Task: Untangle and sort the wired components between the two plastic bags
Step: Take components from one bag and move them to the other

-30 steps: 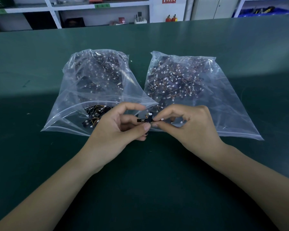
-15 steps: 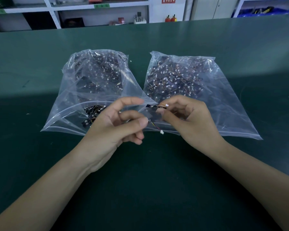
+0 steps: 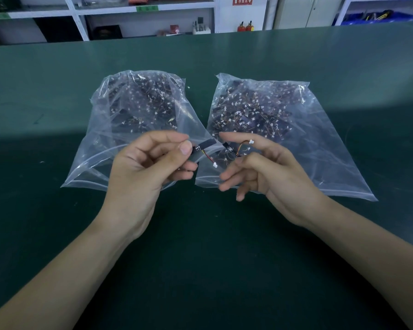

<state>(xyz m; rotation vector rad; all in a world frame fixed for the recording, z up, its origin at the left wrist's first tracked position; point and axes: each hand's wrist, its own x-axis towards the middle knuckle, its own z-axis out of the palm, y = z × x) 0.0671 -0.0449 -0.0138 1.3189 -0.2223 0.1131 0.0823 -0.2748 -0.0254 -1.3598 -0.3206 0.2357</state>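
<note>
My left hand (image 3: 143,167) and right hand (image 3: 260,172) each pinch one small black wired component, (image 3: 206,145) and (image 3: 229,148), now pulled apart, ready for bagging.

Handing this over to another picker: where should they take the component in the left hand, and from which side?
Judging by its pose, grip the black board sticking out to the right of the left hand's thumb. Come from the right, pinching its flat faces. The thin wire and white plug dangle loose below, so they look a poor hold.
</note>
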